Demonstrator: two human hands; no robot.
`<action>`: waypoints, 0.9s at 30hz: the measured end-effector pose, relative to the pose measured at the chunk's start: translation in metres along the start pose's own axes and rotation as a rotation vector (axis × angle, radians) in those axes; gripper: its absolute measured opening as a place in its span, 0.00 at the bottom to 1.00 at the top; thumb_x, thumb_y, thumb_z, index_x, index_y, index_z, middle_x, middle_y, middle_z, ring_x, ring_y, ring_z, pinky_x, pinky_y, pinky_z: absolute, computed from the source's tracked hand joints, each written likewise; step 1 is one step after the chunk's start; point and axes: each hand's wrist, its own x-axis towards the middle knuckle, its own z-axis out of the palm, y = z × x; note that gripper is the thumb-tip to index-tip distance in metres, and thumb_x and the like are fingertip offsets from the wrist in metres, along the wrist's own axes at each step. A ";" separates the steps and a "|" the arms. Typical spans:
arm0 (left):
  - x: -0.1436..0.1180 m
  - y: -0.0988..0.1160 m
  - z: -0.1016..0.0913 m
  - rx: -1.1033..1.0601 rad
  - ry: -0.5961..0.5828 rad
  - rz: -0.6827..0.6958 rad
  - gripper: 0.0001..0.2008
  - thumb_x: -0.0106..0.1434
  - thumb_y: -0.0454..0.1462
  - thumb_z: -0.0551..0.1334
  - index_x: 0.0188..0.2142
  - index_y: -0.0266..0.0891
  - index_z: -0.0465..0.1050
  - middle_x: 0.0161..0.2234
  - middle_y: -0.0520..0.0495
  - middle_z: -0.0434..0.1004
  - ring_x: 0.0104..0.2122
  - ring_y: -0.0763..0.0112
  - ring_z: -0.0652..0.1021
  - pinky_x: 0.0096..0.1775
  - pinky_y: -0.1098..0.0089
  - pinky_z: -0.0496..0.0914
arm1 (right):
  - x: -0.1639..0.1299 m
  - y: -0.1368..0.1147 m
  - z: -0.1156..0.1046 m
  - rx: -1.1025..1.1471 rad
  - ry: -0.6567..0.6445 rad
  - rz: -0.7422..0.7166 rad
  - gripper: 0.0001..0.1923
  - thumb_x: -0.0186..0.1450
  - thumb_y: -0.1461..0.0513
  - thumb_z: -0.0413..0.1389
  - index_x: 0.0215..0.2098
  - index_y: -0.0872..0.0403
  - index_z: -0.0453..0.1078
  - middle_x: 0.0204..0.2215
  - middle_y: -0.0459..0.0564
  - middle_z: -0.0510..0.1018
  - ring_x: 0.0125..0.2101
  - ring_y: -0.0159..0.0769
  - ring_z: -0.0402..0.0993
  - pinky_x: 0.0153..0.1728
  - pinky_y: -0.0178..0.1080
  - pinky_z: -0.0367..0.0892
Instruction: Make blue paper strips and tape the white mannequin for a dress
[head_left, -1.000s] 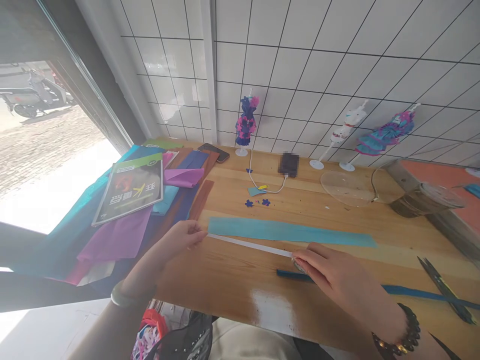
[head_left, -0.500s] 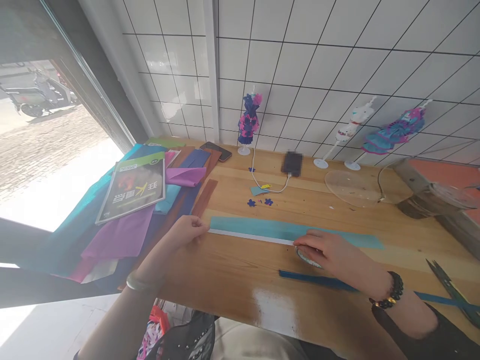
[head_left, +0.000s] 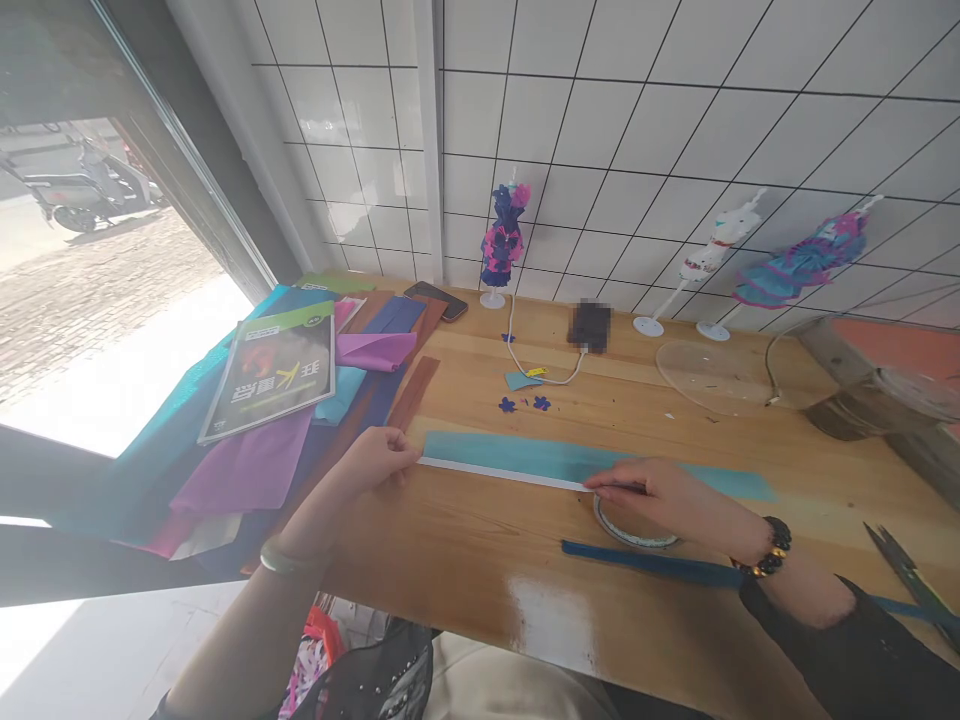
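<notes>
A long teal paper strip (head_left: 525,455) lies across the wooden table (head_left: 480,560). A thin white tape strip (head_left: 499,473) runs along its near edge. My left hand (head_left: 379,458) pinches the tape's left end at the teal strip's left corner. My right hand (head_left: 664,495) holds the tape down at its right end, over a white tape roll (head_left: 634,532) that lies on the table under the palm. A dark blue paper strip (head_left: 652,563) lies nearer me, below the roll.
Coloured paper sheets (head_left: 240,470) and a green book (head_left: 274,370) are piled at the left. Scissors (head_left: 911,580) lie at the right edge. At the back stand dressed doll figures (head_left: 502,240), phones (head_left: 589,325) with a cable, a clear disc (head_left: 705,375), small paper flowers (head_left: 525,403).
The tape strip has come down from a slant onto the teal strip's near edge. My right hand shifted right and lowered the roll onto the table. The left hand stayed put.
</notes>
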 end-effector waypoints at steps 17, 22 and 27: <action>0.001 -0.003 0.000 0.011 -0.006 0.025 0.16 0.48 0.48 0.61 0.22 0.39 0.61 0.14 0.51 0.70 0.16 0.72 0.70 0.17 0.76 0.57 | 0.012 0.014 0.006 0.070 -0.011 0.047 0.14 0.63 0.56 0.49 0.37 0.51 0.75 0.37 0.49 0.80 0.37 0.41 0.76 0.38 0.42 0.71; 0.001 -0.002 0.001 0.013 0.002 0.003 0.16 0.48 0.48 0.61 0.22 0.39 0.61 0.14 0.51 0.70 0.15 0.72 0.70 0.17 0.76 0.57 | 0.013 0.015 0.007 0.112 -0.025 0.066 0.15 0.63 0.55 0.49 0.37 0.49 0.75 0.38 0.49 0.79 0.38 0.42 0.76 0.40 0.44 0.70; 0.001 -0.003 0.001 0.030 0.015 0.024 0.16 0.48 0.48 0.61 0.22 0.38 0.62 0.13 0.51 0.68 0.15 0.73 0.69 0.16 0.75 0.56 | 0.013 0.018 0.008 0.127 -0.031 0.077 0.15 0.62 0.54 0.49 0.38 0.49 0.75 0.38 0.48 0.79 0.39 0.42 0.75 0.41 0.43 0.70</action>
